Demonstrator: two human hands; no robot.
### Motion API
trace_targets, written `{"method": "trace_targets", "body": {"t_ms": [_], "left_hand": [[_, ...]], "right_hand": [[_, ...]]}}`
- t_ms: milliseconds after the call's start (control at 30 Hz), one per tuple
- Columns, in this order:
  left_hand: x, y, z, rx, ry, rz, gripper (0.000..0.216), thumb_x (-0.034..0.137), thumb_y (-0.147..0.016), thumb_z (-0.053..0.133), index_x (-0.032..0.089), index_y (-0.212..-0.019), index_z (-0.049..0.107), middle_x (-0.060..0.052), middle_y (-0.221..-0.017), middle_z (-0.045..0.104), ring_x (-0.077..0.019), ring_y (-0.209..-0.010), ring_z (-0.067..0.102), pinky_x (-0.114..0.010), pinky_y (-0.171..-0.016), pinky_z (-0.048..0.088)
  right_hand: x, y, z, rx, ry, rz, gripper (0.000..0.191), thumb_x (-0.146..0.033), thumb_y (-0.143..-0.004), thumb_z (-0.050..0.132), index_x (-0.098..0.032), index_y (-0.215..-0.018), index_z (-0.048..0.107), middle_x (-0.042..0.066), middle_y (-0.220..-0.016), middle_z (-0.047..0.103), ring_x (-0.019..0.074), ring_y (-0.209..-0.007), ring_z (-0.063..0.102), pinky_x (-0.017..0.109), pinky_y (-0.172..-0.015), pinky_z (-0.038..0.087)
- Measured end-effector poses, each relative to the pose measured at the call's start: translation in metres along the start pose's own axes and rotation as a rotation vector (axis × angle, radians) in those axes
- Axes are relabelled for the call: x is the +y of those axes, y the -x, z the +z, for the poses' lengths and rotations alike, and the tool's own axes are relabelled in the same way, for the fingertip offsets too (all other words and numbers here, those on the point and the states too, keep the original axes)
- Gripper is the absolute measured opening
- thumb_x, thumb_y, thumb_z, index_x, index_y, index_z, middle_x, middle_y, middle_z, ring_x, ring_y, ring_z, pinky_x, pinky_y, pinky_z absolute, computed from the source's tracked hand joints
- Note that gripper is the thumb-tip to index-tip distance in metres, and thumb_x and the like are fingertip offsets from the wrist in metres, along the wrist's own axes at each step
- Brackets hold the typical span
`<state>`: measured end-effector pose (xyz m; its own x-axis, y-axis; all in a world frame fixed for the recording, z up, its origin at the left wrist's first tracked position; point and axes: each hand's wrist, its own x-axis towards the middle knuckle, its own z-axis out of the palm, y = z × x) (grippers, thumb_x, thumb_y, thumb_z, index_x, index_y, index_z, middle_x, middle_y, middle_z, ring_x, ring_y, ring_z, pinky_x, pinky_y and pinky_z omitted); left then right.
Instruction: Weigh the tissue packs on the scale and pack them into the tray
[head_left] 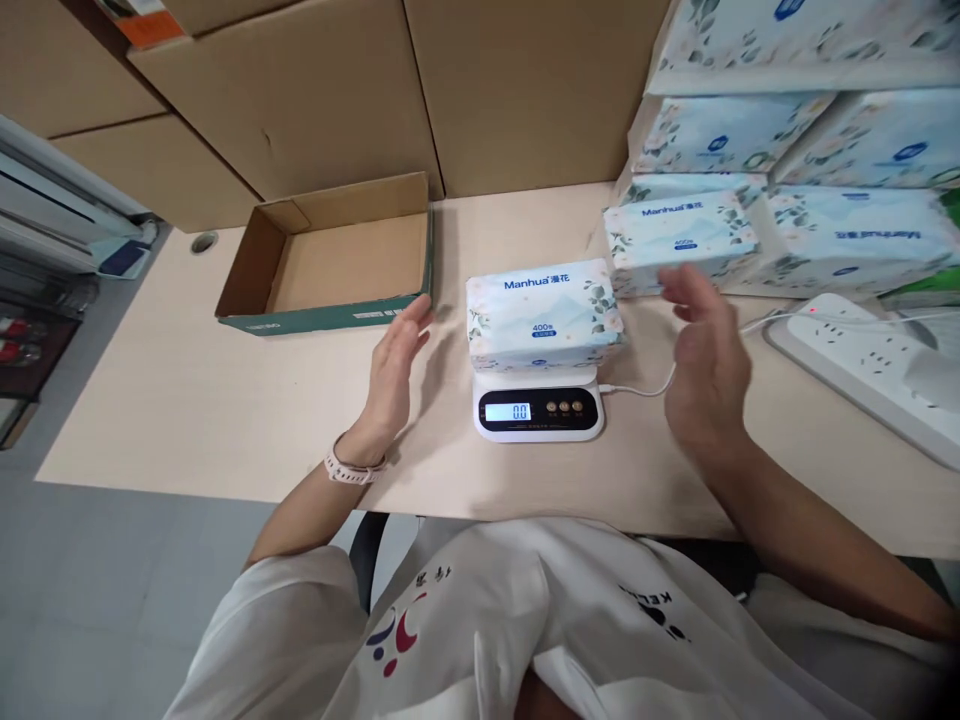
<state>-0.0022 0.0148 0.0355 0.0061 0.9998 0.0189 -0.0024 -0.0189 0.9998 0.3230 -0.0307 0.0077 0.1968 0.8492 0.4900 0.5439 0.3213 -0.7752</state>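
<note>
A pale blue tissue pack (541, 312) printed "Manhua" lies flat on a white digital scale (540, 434). The scale's lit display (508, 412) reads 0.0. Left of the pack, my left hand (396, 370) is held open with its fingers stretched out, touching nothing. On the other side, my right hand (705, 360) is also open, apart from the pack, its palm turned inward. Its fingers overlap the view of another tissue pack (679, 240) behind.
An open cardboard box (349, 255) with green sides stands at the left. Stacked tissue packs (862, 235) fill the back right. A white power strip (862, 360) lies at the right, and a cable (637, 391) runs to the scale. Large cartons (525, 90) line the back.
</note>
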Motion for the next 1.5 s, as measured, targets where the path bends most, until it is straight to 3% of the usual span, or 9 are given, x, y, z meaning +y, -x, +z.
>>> {"method": "trace_targets", "body": {"t_ms": [67,167,267,400,633,800,1033,1200,1500], "left_hand": [[-0.007,0.000,-0.002,0.116,0.056,0.044,0.032,0.052,-0.101,0.070,0.025,-0.111,0.081,-0.009,-0.133,0.079,-0.0240,-0.123,0.075,-0.038,-0.109,0.057],[-0.007,-0.003,-0.005,0.175,0.170,0.003,0.017,0.036,-0.096,0.068,0.022,-0.090,0.077,-0.006,-0.102,0.081,-0.0174,-0.093,0.076,-0.030,-0.089,0.060],[0.000,-0.006,-0.008,0.192,0.255,-0.083,0.011,0.029,-0.092,0.067,0.021,-0.087,0.073,-0.005,-0.096,0.079,-0.0159,-0.086,0.074,-0.027,-0.082,0.060],[0.011,-0.009,-0.011,0.217,0.361,-0.264,0.016,0.023,-0.095,0.060,0.018,-0.086,0.072,-0.007,-0.093,0.078,-0.0152,-0.081,0.073,-0.027,-0.081,0.061],[0.015,-0.017,-0.013,0.167,0.494,-0.669,0.020,0.014,-0.094,0.053,0.015,-0.083,0.069,-0.007,-0.085,0.079,-0.0155,-0.075,0.074,-0.029,-0.080,0.061],[0.011,-0.020,-0.014,0.160,0.507,-0.669,0.020,0.013,-0.094,0.054,0.014,-0.084,0.071,-0.008,-0.084,0.079,-0.0151,-0.075,0.074,-0.028,-0.079,0.061],[0.013,-0.021,-0.012,0.170,0.501,-0.672,0.026,0.011,-0.097,0.049,0.013,-0.083,0.071,-0.008,-0.081,0.078,-0.0142,-0.071,0.073,-0.027,-0.075,0.060],[0.012,-0.021,-0.013,0.173,0.500,-0.669,0.027,0.010,-0.097,0.048,0.013,-0.084,0.071,-0.008,-0.079,0.078,-0.0140,-0.070,0.073,-0.026,-0.074,0.062],[0.011,-0.021,-0.014,0.174,0.506,-0.671,0.026,0.011,-0.097,0.048,0.014,-0.083,0.070,-0.008,-0.078,0.077,-0.0138,-0.068,0.072,-0.027,-0.074,0.061]], "right_hand": [[0.010,-0.001,-0.002,0.134,-0.029,-0.077,0.056,-0.057,-0.110,0.043,-0.037,-0.162,0.053,0.008,-0.157,0.066,0.0297,-0.142,0.066,0.063,-0.124,0.049],[0.030,-0.007,-0.004,0.235,-0.056,-0.134,0.057,-0.060,-0.106,0.050,-0.036,-0.158,0.054,0.009,-0.154,0.066,0.0321,-0.140,0.068,0.066,-0.119,0.052],[0.050,-0.015,-0.002,0.263,-0.065,-0.205,0.060,-0.064,-0.104,0.050,-0.035,-0.156,0.052,0.010,-0.146,0.066,0.0324,-0.135,0.069,0.066,-0.113,0.055],[0.060,-0.019,0.003,0.307,-0.097,-0.357,0.056,-0.060,-0.103,0.052,-0.036,-0.153,0.057,0.007,-0.129,0.066,0.0227,-0.106,0.071,0.052,-0.092,0.063],[0.044,-0.014,0.010,0.348,-0.181,-0.243,0.047,-0.052,-0.102,0.058,-0.035,-0.146,0.066,0.008,-0.126,0.066,0.0253,-0.110,0.069,0.044,-0.079,0.063],[0.045,-0.014,0.008,0.333,-0.162,-0.203,0.052,-0.059,-0.100,0.058,-0.031,-0.143,0.065,0.010,-0.122,0.067,0.0284,-0.112,0.071,0.049,-0.081,0.066],[0.044,-0.014,0.005,0.361,-0.187,-0.176,0.048,-0.056,-0.100,0.060,-0.029,-0.140,0.068,0.011,-0.125,0.069,0.0277,-0.112,0.072,0.047,-0.079,0.066],[0.044,-0.016,0.006,0.382,-0.142,-0.154,0.053,-0.063,-0.097,0.059,-0.029,-0.136,0.068,0.010,-0.122,0.069,0.0280,-0.111,0.072,0.048,-0.077,0.066],[0.044,-0.015,0.006,0.375,-0.145,-0.143,0.048,-0.058,-0.099,0.057,-0.030,-0.137,0.068,0.010,-0.124,0.068,0.0292,-0.115,0.072,0.047,-0.078,0.065]]}}
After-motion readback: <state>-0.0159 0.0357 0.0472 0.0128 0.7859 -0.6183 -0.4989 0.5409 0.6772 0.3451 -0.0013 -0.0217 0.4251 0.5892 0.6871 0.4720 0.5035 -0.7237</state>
